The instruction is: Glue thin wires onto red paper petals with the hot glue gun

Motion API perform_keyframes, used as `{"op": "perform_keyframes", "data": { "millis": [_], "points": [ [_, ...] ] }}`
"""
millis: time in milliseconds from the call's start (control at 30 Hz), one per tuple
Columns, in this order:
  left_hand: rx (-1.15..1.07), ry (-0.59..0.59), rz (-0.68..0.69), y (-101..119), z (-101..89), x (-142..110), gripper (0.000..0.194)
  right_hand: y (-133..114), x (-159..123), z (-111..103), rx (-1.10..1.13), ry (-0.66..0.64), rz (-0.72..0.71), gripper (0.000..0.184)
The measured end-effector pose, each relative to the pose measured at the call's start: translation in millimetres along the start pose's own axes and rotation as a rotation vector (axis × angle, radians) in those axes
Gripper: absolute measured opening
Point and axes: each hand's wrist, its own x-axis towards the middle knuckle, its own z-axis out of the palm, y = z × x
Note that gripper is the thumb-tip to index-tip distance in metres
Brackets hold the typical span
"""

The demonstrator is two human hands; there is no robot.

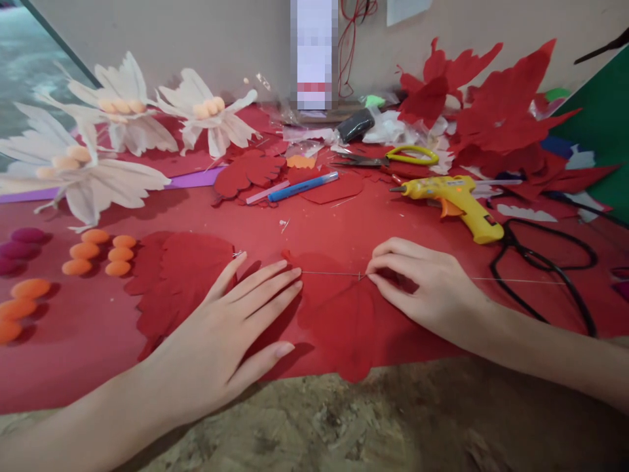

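My left hand (pixel 246 321) lies palm down with its fingers stretched out, partly over a stack of ruffled dark red petals (pixel 181 272). Its fingertips reach the near end of a thin, straight wire-like strand (pixel 329 273). Beneath that strand lies a red petal-shaped piece (pixel 344 321) near the front edge of the red sheet. Thumb and forefinger of my right hand (pixel 417 272) are pinched on the strand at the petal's right side. The strand shows again to the right of this hand. Whether it is wire or thread I cannot tell for certain.
Behind my right hand lie a yellow glue gun (pixel 462 200), black-handled scissors (pixel 545 255) and yellow-handled scissors (pixel 413 156). A blue pen (pixel 302 187) rests near cut red pieces (pixel 250 174). White flowers (pixel 93 174), orange balls (pixel 83 250) and red flowers (pixel 501 118) stand around.
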Motion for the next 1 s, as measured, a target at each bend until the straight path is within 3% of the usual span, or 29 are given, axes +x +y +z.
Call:
{"op": "perform_keyframes", "data": {
  "millis": [333,467,633,800,1000],
  "points": [
    [-0.045,-0.010,-0.002,1.7,-1.3,1.1,0.050,0.1,-1.6,5.1,-0.006,-0.006,0.014,0.016],
    [-0.111,0.118,-0.110,6.0,-2.7,4.5,0.038,1.9,3.9,-2.3,0.012,0.006,-0.007,0.015],
    [-0.112,0.334,-0.123,6.1,-18.8,39.5,0.024,-1.0,18.8,-22.8,-0.003,0.038,-0.128,0.019],
    [-0.191,0.282,-0.105,9.4,-34.4,81.9,0.015,-10.0,32.2,-30.4,0.024,0.079,-0.149,0.022],
    [-0.158,0.368,-0.100,14.4,-34.9,88.7,0.016,-14.2,35.8,-28.3,0.074,0.109,-0.076,0.018]
  ]
}}
